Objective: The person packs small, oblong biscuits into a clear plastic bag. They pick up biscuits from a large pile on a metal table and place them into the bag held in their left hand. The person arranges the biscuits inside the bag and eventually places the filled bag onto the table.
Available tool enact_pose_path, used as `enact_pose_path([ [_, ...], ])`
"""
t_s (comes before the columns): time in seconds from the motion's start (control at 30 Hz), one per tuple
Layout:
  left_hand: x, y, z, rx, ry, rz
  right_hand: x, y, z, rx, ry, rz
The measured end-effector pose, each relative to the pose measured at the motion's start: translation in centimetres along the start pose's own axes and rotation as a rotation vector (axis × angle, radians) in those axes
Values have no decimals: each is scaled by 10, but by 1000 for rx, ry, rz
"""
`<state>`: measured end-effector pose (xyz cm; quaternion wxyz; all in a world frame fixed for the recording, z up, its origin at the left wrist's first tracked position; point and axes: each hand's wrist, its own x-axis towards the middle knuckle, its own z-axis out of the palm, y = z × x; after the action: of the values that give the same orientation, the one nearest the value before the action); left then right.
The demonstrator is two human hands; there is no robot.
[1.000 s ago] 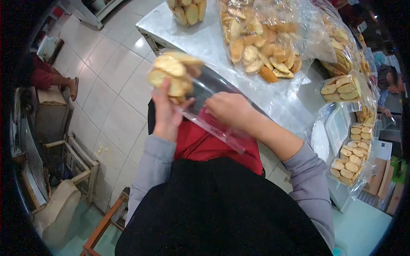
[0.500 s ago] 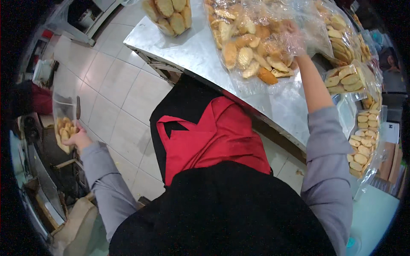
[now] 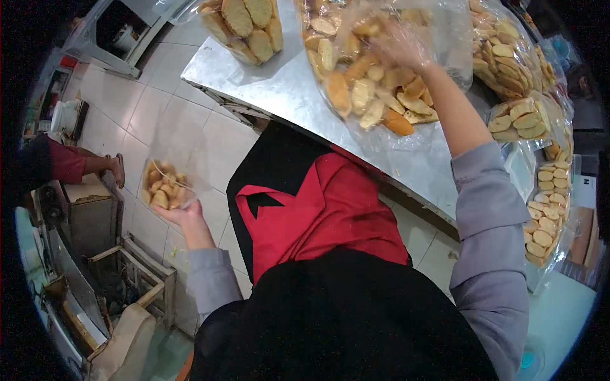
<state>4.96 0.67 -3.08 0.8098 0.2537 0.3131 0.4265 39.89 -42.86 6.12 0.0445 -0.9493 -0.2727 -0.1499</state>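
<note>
My left hand (image 3: 185,218) supports a clear plastic bag (image 3: 169,184) from beneath, out over the floor. Small golden-brown bread pieces lie in its lower part, and its upper part stands loose. My right hand (image 3: 403,46) reaches into a large clear bag (image 3: 460,47) on the metal table, above a heap of toasted bread slices (image 3: 364,92). Plastic and motion blur its fingers, so whether they grip a slice cannot be made out.
A filled bag of bread slices (image 3: 248,28) stands on the metal table (image 3: 225,66) at its left end. More bags of bread (image 3: 505,57) crowd the right side. A wooden frame (image 3: 152,289) stands lower left. Another person's foot (image 3: 117,170) shows at far left.
My left hand has brought its bag inward to the right, nearer my body. My right hand has shifted left over the bread heap.
</note>
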Motion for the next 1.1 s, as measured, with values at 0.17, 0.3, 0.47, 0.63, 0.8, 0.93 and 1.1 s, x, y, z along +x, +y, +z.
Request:
enact_pose_path([
  [0.17,-41,-11,-27,-82,13,-126,-24,-43,-80,-5,-489,-113],
  [0.3,-52,-9,-45,-97,-4,-149,-2,-85,-142,180,-204,-294],
  [0.47,-76,-15,-23,-76,-57,-206,22,-114,-149,236,-222,-54],
  [0.63,-83,-18,-21,-137,-18,-279,21,-70,-85,62,-166,-82],
  [0.8,-96,-17,-9,-142,-42,-339,-30,-48,-45,-230,-424,-188],
  [0.93,-70,-30,-43,-317,-254,-497,-57,-65,-91,-234,-439,-24],
  [1.1,-82,-33,-37,-386,-345,-578,-67,-24,-76,-254,-86,48],
])
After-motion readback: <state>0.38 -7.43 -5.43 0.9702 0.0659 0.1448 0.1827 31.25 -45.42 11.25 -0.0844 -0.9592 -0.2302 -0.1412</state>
